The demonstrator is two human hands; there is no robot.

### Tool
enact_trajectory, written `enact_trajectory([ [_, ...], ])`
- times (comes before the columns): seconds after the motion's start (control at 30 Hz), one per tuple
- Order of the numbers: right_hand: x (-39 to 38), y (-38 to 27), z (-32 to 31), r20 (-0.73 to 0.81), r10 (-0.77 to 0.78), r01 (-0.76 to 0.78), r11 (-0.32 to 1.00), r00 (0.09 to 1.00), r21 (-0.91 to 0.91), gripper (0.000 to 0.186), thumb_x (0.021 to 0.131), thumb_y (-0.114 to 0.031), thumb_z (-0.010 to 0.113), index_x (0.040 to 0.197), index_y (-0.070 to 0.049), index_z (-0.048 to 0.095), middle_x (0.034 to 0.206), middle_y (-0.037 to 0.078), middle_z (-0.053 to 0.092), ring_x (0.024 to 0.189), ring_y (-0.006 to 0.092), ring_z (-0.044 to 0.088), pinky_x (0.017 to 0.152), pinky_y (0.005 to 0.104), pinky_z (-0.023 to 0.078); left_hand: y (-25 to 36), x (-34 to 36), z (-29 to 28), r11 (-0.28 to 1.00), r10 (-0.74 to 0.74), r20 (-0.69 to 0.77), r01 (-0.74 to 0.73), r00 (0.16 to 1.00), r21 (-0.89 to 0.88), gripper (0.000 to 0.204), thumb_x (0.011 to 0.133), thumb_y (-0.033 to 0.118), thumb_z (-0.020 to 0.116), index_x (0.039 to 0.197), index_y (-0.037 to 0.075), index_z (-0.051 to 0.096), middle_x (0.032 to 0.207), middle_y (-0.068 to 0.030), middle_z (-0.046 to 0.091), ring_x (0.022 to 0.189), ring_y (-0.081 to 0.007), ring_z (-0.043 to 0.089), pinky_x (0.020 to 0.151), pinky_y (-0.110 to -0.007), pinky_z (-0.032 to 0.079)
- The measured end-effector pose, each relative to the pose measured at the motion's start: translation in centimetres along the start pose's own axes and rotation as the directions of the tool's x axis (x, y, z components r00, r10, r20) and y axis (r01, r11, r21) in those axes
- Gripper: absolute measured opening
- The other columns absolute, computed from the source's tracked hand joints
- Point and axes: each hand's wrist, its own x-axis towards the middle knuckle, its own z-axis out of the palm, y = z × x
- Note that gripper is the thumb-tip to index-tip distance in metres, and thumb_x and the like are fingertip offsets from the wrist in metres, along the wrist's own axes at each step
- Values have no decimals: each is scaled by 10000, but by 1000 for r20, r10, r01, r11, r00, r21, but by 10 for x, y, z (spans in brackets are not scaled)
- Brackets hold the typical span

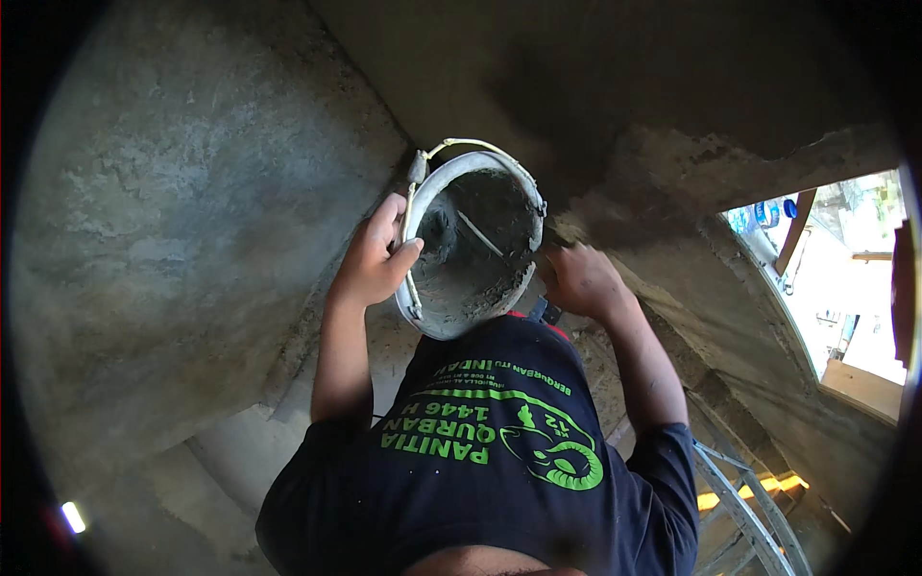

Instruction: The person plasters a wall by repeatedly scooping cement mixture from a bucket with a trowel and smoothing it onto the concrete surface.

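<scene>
A pale round bucket [475,160] is held in front of my chest, its mouth tipped toward me. Grey, wet-looking mortar [471,274] coats the inside, with crumbs along the right part of the rim. A thin light streak or stick lies across the inner wall; which it is, I cannot tell. The cord-like handle [471,142] loops over the rim. My left hand [376,254] grips the left side of the rim, thumb on the near face. Close against the bucket's right side, my right hand [581,278] is closed, its fingertips hidden.
Rough grey plastered wall [192,192] fills the left side. At the right, a bright opening [845,278] shows a blue-capped bottle [768,213] and wooden pieces. A metal ladder [749,514] stands at lower right. Ledges or steps run beside my right arm.
</scene>
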Motion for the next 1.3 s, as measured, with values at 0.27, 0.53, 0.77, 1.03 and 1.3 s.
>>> enact_trajectory([
  [0.27, 49, -31, 4, 18, -64, 66, 992, 998, -108, 219, 797, -121, 577, 834, 2, 754, 871, 265, 732, 857, 398, 747, 792, 484, 608, 6, 4, -7, 982, -71, 149, 43, 986, 184, 287, 918, -50, 560, 1185, -7, 463, 996, -72, 586, 928, -80, 537, 813, -259, 441],
  [0.53, 89, -40, -18, 504, 56, -96, 994, 862, 54, 337, 903, -203, 538, 975, 67, 725, 914, 236, 745, 814, 303, 766, 646, 432, 620, 6, 17, -24, 976, -3, 245, -51, 970, 214, 292, 905, -48, 562, 1175, -7, 458, 939, -58, 563, 868, -78, 502, 771, -257, 424],
  [0.77, 99, 15, 38, 651, -207, -188, 855, 730, 483, 354, 1030, -257, 487, 982, 6, 719, 762, 146, 709, 619, 209, 704, 542, 359, 589, 4, 27, -37, 965, 31, 317, -111, 948, 238, 297, 910, -48, 571, 1182, 5, 462, 938, -62, 584, 885, -73, 521, 787, -264, 433],
  [1.03, -11, 45, 78, 400, -257, -394, 77, 880, 916, 333, 1045, -250, 548, 1091, 44, 697, 752, 106, 703, 538, 173, 656, 432, 304, 533, -2, 26, -50, 997, 1, 233, -18, 972, 72, 275, 914, -17, 590, 1165, 16, 482, 988, -35, 576, 930, -73, 514, 839, -257, 432],
  [1.3, -116, 17, 43, -242, 137, 239, 39, 960, 970, 282, 991, -209, 653, 1191, -27, 573, 855, 42, 613, 730, 137, 571, 649, 309, 481, -21, 24, -35, 1000, 29, 76, -29, 997, -4, 264, 876, -47, 571, 1123, 12, 498, 1001, -70, 600, 937, -95, 544, 849, -272, 451],
])
